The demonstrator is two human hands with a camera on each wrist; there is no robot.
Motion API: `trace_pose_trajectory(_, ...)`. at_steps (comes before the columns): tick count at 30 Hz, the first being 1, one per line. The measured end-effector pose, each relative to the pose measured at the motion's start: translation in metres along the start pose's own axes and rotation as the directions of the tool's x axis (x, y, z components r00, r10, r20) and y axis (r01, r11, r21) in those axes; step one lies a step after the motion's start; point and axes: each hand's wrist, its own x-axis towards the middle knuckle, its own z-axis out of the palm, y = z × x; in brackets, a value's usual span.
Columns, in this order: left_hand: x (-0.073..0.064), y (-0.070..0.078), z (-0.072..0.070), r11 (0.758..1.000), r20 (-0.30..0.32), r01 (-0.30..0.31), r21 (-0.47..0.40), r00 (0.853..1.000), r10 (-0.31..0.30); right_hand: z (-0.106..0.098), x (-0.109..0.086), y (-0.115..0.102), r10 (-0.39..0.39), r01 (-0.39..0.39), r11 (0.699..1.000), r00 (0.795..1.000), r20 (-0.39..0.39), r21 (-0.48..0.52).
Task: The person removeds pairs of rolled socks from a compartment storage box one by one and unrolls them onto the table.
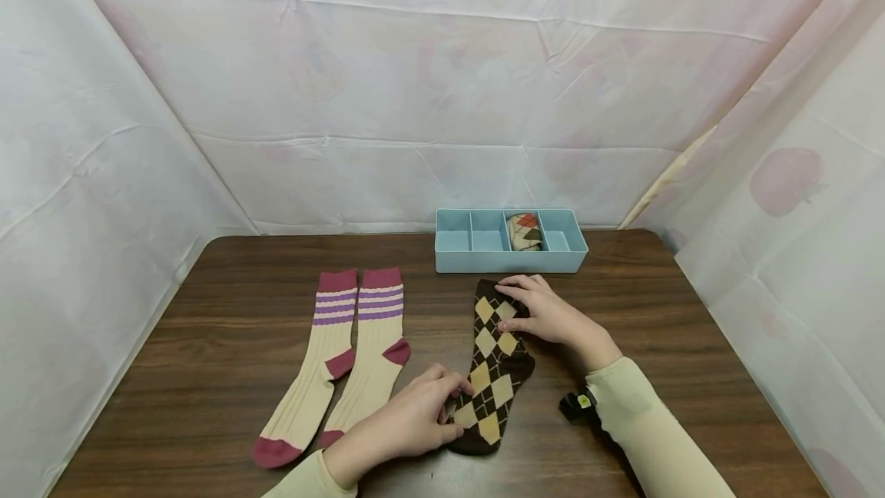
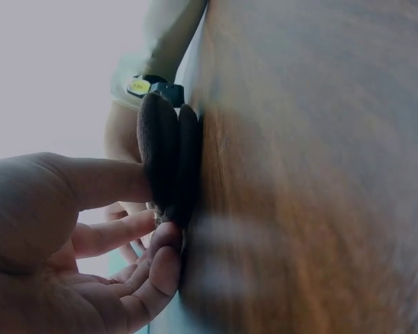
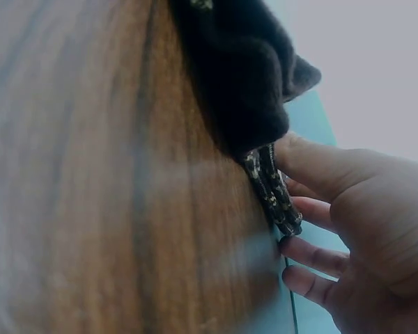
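A pair of dark brown argyle socks (image 1: 492, 383), one on the other, lies flat on the table with the cuffs toward the back. At the toe end, my left hand (image 1: 418, 413) touches the left edge with bent fingers. In the left wrist view, its thumb (image 2: 118, 182) rests against the dark toes (image 2: 168, 149), where two layers show. Near the cuff, my right hand (image 1: 549, 313) lies on the socks with loosely spread fingers. In the right wrist view, its thumb (image 3: 303, 160) meets the patterned leg (image 3: 272, 188), and the other fingers are partly hidden.
Two cream socks (image 1: 369, 352) with maroon toes and purple stripes lie side by side on the left. A light blue four-part box (image 1: 508, 261) stands at the back, a folded argyle sock (image 1: 524, 233) in its third compartment. A black wrist device (image 1: 575, 406) hangs by the right sleeve.
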Motion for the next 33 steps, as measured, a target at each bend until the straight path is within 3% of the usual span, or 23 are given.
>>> trace_pose_trajectory(10, -0.0009, 0.0035, 0.0024, 1.0, 0.02, 0.001, 0.008, 1.0, -0.001, -0.0013, -0.0033, -0.0024, 0.042, -0.042, 0.999, 0.999, -0.008, 0.009)
trace_pose_trajectory(19, -0.001, 0.0015, -0.0005, 0.999, 0.035, -0.029, -0.015, 0.999, 0.029, -0.0025, -0.0047, -0.0023, 0.007, -0.007, 1.0, 1.0, -0.017, 0.0)
trace_pose_trajectory(25, -0.0006, 0.0008, -0.0033, 1.0, 0.059, -0.02, 0.006, 0.998, 0.019, -0.0047, -0.0064, -0.003, -0.033, 0.033, 0.999, 0.999, -0.005, 0.014)
trace_pose_trajectory(33, -0.0013, 0.0007, -0.0062, 1.0, 0.07, -0.022, 0.009, 0.997, 0.021, -0.0021, -0.0039, -0.0037, -0.021, 0.019, 0.999, 0.999, 0.032, 0.044)
